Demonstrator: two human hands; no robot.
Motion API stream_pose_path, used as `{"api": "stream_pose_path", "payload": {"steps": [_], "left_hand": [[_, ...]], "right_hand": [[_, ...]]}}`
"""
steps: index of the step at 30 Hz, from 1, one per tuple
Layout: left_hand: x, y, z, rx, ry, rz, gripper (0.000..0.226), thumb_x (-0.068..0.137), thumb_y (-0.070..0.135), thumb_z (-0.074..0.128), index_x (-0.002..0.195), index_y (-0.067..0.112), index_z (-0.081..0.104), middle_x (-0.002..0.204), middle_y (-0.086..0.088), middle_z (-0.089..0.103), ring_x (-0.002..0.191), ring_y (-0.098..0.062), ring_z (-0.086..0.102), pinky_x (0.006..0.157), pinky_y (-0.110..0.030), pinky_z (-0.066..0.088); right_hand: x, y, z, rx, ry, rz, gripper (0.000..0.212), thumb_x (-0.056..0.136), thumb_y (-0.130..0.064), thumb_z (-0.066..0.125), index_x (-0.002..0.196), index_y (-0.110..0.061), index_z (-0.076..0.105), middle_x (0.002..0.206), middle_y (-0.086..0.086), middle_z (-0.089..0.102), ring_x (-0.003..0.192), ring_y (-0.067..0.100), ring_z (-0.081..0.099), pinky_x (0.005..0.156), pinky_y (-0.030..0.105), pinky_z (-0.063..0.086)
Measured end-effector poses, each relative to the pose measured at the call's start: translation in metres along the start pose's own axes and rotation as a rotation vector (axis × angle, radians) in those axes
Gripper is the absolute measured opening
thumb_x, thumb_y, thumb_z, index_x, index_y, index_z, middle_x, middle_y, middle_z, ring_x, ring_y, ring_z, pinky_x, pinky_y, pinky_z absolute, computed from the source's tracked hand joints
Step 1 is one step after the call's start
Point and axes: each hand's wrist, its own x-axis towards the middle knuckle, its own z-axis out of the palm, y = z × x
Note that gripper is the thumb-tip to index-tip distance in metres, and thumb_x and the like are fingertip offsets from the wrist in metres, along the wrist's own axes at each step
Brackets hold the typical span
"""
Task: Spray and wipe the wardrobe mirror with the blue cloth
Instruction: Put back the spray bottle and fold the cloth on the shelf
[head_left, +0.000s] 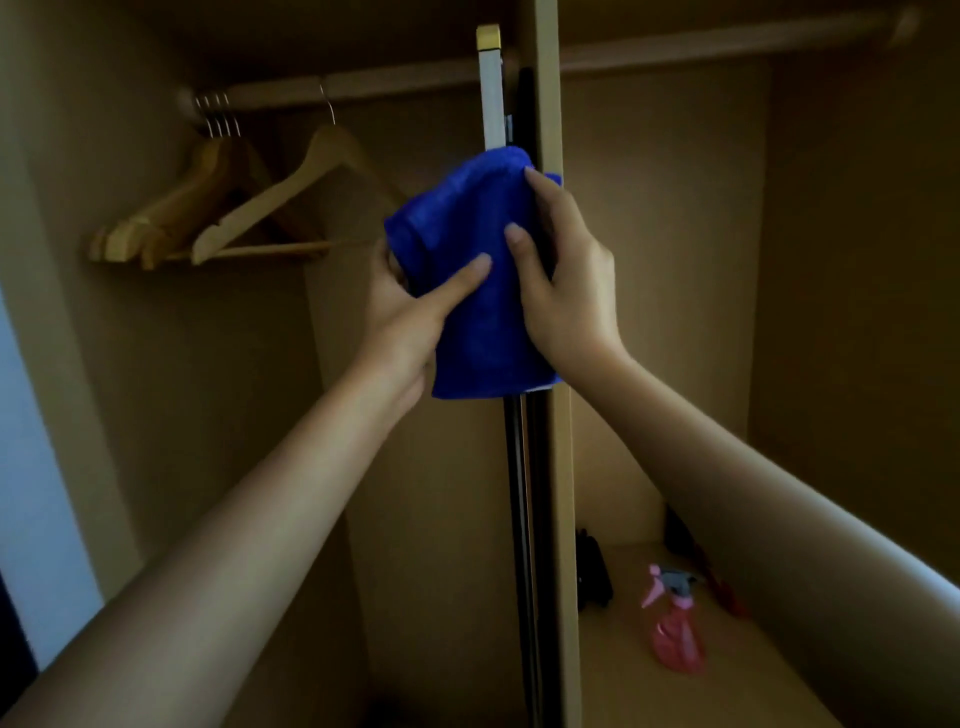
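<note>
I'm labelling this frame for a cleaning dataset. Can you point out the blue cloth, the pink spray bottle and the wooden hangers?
blue cloth (483, 312): head view, middle of the fabric between the hands.
pink spray bottle (675, 642): head view, its pink body.
wooden hangers (270, 208): head view, shoulder of the nearest hanger.

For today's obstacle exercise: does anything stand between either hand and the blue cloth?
Nothing visible does. The left hand and right hand already grip the blue cloth directly, in front of the wardrobe's edge.

left arm: bare, reached up from 7 o'clock
left hand: thumb extended toward 2 o'clock, pinching
right arm: bare, reached up from 4 o'clock
right hand: fingers curled, gripping, thumb toward 11 o'clock
</note>
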Motion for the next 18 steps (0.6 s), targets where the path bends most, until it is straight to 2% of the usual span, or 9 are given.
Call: {"api": "stream_pose_path", "payload": {"steps": [3, 6, 8, 10, 12, 14, 16, 18], "left_hand": [[-0.011, -0.002, -0.008, -0.133, 0.044, -0.139, 0.046, 0.077, 0.022, 0.077, 0.120, 0.023, 0.060, 0.116, 0.006, 0.067, 0.108, -0.013, 0.064, 0.094, -0.037, 0.051], [-0.027, 0.002, -0.012, -0.124, 0.066, -0.228, 0.017, 0.082, 0.024, 0.074, 0.098, 0.021, 0.068, 0.093, 0.006, 0.075, 0.086, -0.011, 0.071, 0.072, -0.028, 0.054], [-0.040, 0.006, -0.015, -0.018, 0.054, -0.254, 0.014, 0.082, 0.030, 0.074, 0.092, 0.022, 0.070, 0.085, 0.007, 0.075, 0.078, -0.011, 0.072, 0.065, -0.027, 0.054], [-0.057, 0.007, -0.016, 0.043, 0.015, -0.277, 0.015, 0.083, 0.033, 0.072, 0.092, 0.021, 0.070, 0.086, 0.004, 0.076, 0.078, -0.013, 0.072, 0.065, -0.027, 0.056], [-0.076, 0.005, -0.012, 0.059, -0.039, -0.301, 0.015, 0.085, 0.032, 0.070, 0.092, 0.019, 0.070, 0.088, 0.000, 0.075, 0.081, -0.015, 0.072, 0.067, -0.027, 0.057], [-0.096, 0.000, -0.005, 0.062, -0.078, -0.350, 0.015, 0.087, 0.031, 0.067, 0.090, 0.017, 0.069, 0.087, -0.002, 0.075, 0.077, -0.014, 0.072, 0.063, -0.024, 0.057], [-0.113, -0.007, 0.002, 0.045, -0.090, -0.407, 0.014, 0.089, 0.030, 0.065, 0.085, 0.017, 0.067, 0.074, 0.000, 0.072, 0.065, -0.010, 0.069, 0.054, -0.019, 0.053], [-0.129, -0.014, 0.012, 0.043, -0.098, -0.466, 0.016, 0.090, 0.028, 0.063, 0.079, 0.017, 0.064, 0.059, 0.005, 0.066, 0.051, -0.004, 0.064, 0.045, -0.014, 0.047]], "right_hand": [[-0.025, 0.001, 0.001, 0.027, -0.003, 0.058, 0.043, 0.101, -0.018, 0.050, 0.143, -0.013, 0.043, 0.135, 0.000, 0.056, 0.111, -0.007, 0.049, 0.089, 0.002, 0.039], [-0.050, 0.001, 0.001, 0.057, -0.020, 0.129, 0.042, 0.101, -0.017, 0.049, 0.142, -0.016, 0.042, 0.135, -0.004, 0.054, 0.108, -0.015, 0.049, 0.090, 0.001, 0.038], [-0.069, 0.000, 0.000, 0.063, -0.034, 0.186, 0.042, 0.101, -0.017, 0.049, 0.143, -0.018, 0.041, 0.131, -0.010, 0.053, 0.104, -0.021, 0.047, 0.087, -0.001, 0.037], [-0.091, -0.002, 0.000, 0.080, -0.036, 0.260, 0.043, 0.101, -0.017, 0.050, 0.143, -0.021, 0.041, 0.126, -0.017, 0.051, 0.102, -0.025, 0.046, 0.087, -0.002, 0.036], [-0.114, -0.003, -0.002, 0.092, -0.051, 0.332, 0.044, 0.101, -0.018, 0.050, 0.144, -0.022, 0.041, 0.122, -0.024, 0.052, 0.100, -0.027, 0.046, 0.088, -0.002, 0.035], [-0.139, -0.003, -0.005, 0.094, -0.073, 0.399, 0.044, 0.101, -0.018, 0.050, 0.143, -0.022, 0.041, 0.111, -0.033, 0.053, 0.096, -0.025, 0.050, 0.086, -0.001, 0.036], [-0.164, -0.005, -0.011, 0.101, -0.097, 0.464, 0.042, 0.101, -0.020, 0.049, 0.142, -0.022, 0.044, 0.104, -0.035, 0.054, 0.095, -0.024, 0.051, 0.086, 0.002, 0.038], [-0.187, -0.006, -0.018, 0.158, -0.127, 0.586, 0.039, 0.102, -0.025, 0.047, 0.141, -0.024, 0.048, 0.112, -0.028, 0.060, 0.105, -0.018, 0.053, 0.096, 0.014, 0.042]]}}
